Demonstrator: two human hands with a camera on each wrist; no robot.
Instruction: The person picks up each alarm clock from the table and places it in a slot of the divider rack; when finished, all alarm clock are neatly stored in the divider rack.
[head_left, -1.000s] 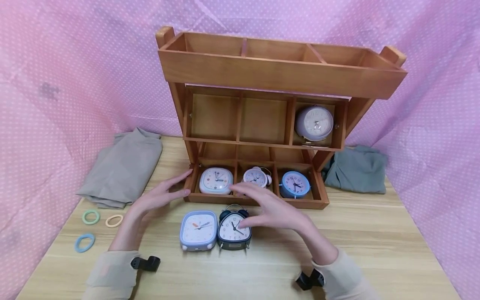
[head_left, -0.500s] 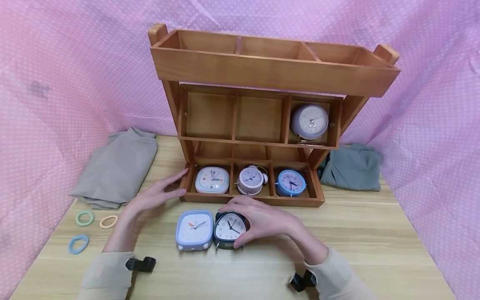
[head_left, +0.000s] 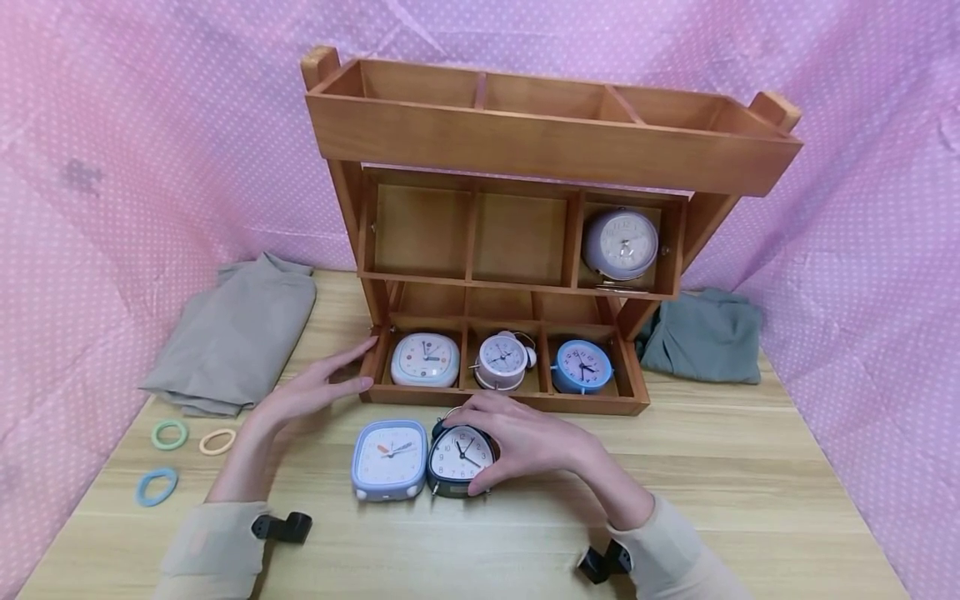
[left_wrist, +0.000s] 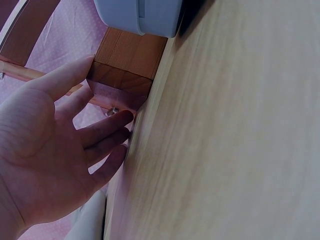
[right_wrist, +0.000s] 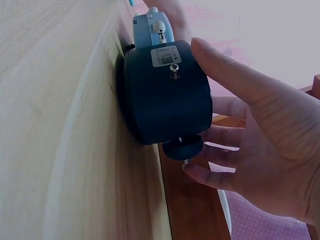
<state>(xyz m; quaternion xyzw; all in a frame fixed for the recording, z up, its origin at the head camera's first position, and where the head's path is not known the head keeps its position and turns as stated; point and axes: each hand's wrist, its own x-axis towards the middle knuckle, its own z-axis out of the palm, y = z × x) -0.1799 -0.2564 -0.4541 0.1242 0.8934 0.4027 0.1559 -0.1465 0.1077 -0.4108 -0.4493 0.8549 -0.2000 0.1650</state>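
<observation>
My right hand (head_left: 521, 437) holds a dark triangular alarm clock (head_left: 457, 457), its thumb at the lower right edge and its fingers over the top. In the right wrist view the clock's dark casing (right_wrist: 167, 95) lies back down along the table, with a bell and small metal feet. Close on its left is a blue square clock (head_left: 388, 458). At the lower left corner of the wooden shelf rack (head_left: 555, 142), my left hand (head_left: 311, 392) has its fingers spread against the end. The left wrist view shows its thumb touching the wooden corner (left_wrist: 122, 75).
Three clocks sit in the bottom tier: white (head_left: 425, 360), pale pink (head_left: 502, 361) and blue round (head_left: 582, 367). A lilac clock (head_left: 622, 244) stands in the middle tier. Grey cloth (head_left: 236, 333) and green cloth (head_left: 701, 337) flank the rack. Rings, one a blue ring (head_left: 157, 487), lie left.
My right hand has come down and slightly left from above the dark alarm clock and now holds it. The left hand has stayed at the rack's corner.
</observation>
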